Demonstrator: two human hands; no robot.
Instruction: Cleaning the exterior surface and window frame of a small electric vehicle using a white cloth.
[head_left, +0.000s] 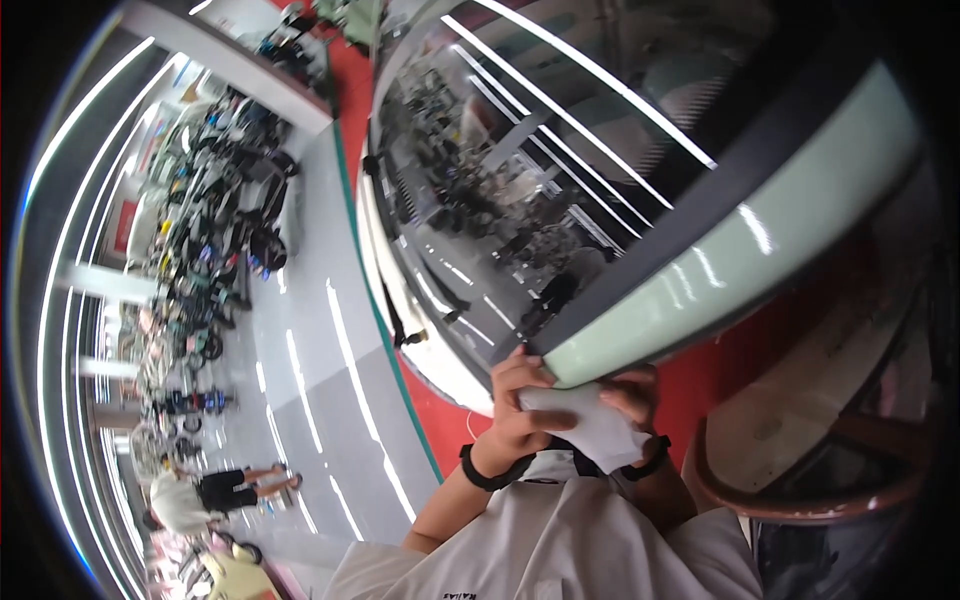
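Note:
My left hand (517, 409), with a black band on its wrist, grips the left part of a folded white sheet (581, 424), which may be cloth or paper. Its thumb lies across the sheet, while its fingertips reach the dark trim (637, 247). On the sheet's other side, my right hand (636, 396) holds it with bent fingers, partly in shadow. The sheet lies against the near end of a pale green vehicle pillar (675, 300). Beyond the trim curves a dark windshield (510, 180) full of reflected lights. A black wiper (390, 300) rests along its lower edge.
Several motorcycles and scooters (217, 202) stand in rows at the left. A person (199, 495) in black shorts is on the shiny grey floor (322, 352). Red carpet (431, 409) lies beneath the vehicle. Close on my right is a brown curved rim (810, 510), perhaps of furniture.

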